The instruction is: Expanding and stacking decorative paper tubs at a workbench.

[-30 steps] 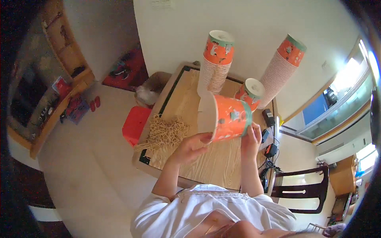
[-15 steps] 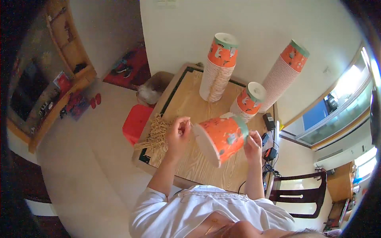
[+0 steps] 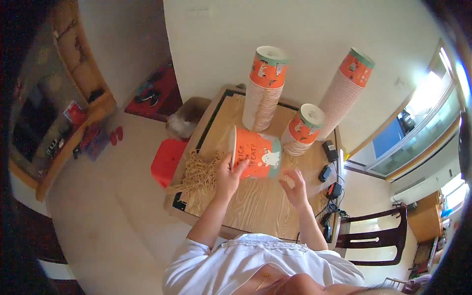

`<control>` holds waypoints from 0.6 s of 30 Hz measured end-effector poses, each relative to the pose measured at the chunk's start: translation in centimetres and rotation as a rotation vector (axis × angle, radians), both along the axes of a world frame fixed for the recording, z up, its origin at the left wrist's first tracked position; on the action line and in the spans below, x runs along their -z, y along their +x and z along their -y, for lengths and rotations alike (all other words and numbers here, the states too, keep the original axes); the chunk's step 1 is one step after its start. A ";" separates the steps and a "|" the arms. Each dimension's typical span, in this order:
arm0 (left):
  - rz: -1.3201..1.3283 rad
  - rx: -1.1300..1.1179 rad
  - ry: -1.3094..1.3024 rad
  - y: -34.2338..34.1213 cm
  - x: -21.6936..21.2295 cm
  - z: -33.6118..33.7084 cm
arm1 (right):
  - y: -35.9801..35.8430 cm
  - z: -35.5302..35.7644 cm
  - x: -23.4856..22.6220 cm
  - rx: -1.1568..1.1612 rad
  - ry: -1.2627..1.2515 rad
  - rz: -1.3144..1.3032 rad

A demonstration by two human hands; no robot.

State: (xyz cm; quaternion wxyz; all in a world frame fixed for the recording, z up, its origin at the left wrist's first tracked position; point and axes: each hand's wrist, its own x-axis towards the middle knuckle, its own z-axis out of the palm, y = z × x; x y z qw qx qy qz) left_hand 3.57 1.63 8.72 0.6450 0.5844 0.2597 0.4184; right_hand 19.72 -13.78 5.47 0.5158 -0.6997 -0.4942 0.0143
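An orange paper bucket [image 3: 258, 153] with a green base band and a white ghost print lies tilted on its side above the table. My left hand [image 3: 230, 176] grips it near the open rim, thumb across the printed wall and the other fingers hidden behind or inside. My right hand [image 3: 296, 191] is just off the green base, fingers apart, with nothing I can make out in it. Left of my left hand lies a loose heap of tan strings [image 3: 199, 172]. Beyond the bucket stand upside-down nested stacks: a tall one [image 3: 264, 101], a short one [image 3: 301, 132] and a taller, leaning one [image 3: 343, 93].
The wood-grain table [image 3: 268, 206] has a dark border. Black power adapters [image 3: 330, 151] and tangled cables line its right edge. A red stool [image 3: 167, 160] and a bin [image 3: 189, 115] stand at its left, a dark wooden chair [image 3: 366, 239] at the right.
The bucket has turned, its rim swinging up and left, so other printing faces me. My left hand has taken hold near the rim. My right hand has let go of the base and lowered.
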 end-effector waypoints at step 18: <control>-1.128 0.332 1.131 -1.7 11.8 6.6 | -3.6 -4.8 9.1 0.012 -0.473 0.152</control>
